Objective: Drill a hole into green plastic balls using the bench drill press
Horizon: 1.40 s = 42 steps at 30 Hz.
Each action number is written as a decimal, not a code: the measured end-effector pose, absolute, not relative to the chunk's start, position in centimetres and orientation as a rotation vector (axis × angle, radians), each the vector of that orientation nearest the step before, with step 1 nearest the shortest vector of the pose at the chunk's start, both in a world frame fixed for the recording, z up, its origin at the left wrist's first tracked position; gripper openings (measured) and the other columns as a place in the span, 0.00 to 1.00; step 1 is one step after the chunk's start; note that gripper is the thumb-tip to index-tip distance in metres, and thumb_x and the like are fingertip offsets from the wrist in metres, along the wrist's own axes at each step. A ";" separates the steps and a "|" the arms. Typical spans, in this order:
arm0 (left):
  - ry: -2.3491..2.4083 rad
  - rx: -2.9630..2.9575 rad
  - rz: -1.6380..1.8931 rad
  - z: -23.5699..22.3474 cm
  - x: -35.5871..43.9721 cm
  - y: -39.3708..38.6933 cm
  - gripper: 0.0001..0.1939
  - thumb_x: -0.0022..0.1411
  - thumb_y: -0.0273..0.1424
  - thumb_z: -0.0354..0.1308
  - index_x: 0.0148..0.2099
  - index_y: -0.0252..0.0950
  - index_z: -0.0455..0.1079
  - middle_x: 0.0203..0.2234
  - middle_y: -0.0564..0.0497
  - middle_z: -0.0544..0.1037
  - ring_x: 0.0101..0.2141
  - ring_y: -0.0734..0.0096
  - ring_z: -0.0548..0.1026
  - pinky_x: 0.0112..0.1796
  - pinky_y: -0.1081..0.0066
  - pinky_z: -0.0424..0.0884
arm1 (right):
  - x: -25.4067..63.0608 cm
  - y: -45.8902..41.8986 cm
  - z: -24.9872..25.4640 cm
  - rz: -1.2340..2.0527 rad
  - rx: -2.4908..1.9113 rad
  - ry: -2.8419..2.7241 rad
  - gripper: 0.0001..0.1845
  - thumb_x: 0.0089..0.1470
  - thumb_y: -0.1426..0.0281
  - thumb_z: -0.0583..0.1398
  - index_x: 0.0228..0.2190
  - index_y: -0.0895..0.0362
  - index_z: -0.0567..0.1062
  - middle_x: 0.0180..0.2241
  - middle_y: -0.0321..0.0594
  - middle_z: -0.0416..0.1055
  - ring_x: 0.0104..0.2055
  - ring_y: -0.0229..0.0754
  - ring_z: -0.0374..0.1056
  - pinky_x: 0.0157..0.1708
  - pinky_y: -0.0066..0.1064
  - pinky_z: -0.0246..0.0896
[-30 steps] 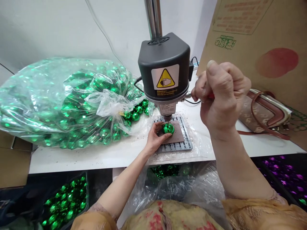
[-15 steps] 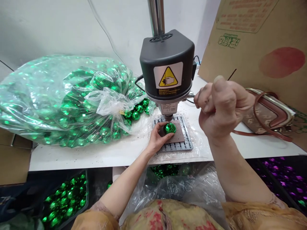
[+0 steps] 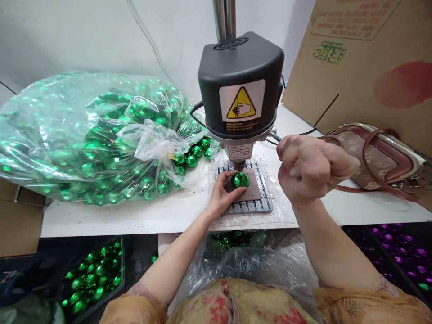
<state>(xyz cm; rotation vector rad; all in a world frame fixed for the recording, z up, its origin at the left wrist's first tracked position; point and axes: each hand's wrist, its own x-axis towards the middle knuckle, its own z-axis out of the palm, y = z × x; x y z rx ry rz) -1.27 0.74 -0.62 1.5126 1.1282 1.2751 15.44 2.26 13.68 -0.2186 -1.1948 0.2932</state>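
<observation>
A small bench drill press (image 3: 240, 87) with a black head and a yellow warning label stands on the white table (image 3: 135, 216). My left hand (image 3: 222, 194) pinches a shiny green faceted ball (image 3: 240, 180) on the brown pad of the slotted base plate (image 3: 251, 204), right under the drill bit. My right hand (image 3: 310, 168) is a closed fist round the press's feed lever, to the right of the head; the lever itself is almost hidden in the fist.
A large clear bag of green balls (image 3: 91, 139) fills the table's left side. A cardboard box (image 3: 364, 63) and a brown purse (image 3: 374, 157) sit at the right. Below the table are a bin of green balls (image 3: 92, 279), a plastic bag (image 3: 249, 261) and purple balls (image 3: 398, 247).
My right fist has swung downward with the lever, from level with the drill head to below it. My left hand keeps the green ball in the same place under the bit.
</observation>
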 end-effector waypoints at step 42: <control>1.786 2.358 1.063 2.3 -10.0 -0.2 0.13 0.70 0.29 0.50 0.52 0.40 0.72 0.44 0.41 0.76 0.48 0.54 0.73 0.50 0.56 0.69 | 15.0 2.9 18.7 0.526 -0.354 -1.037 0.21 0.52 0.67 0.64 0.16 0.53 0.60 0.11 0.27 0.52 0.13 0.30 0.50 0.15 0.33 0.40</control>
